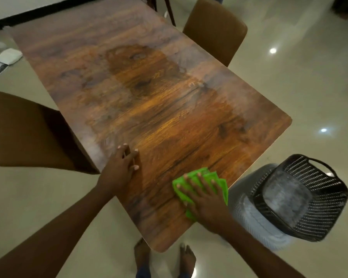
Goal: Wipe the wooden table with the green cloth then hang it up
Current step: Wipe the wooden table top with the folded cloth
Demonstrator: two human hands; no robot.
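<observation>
Lying folded under the right hand (206, 203), green cloth (199, 177).

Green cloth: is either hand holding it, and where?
No grip: the right hand presses flat on the green cloth; the left hand rests on the wooden table.

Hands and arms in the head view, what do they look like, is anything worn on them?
The left hand and right hand are bare: no gloves, rings, watch or bracelets show. No sleeve comes into view behind either one, right up to the frame's edge.
</observation>
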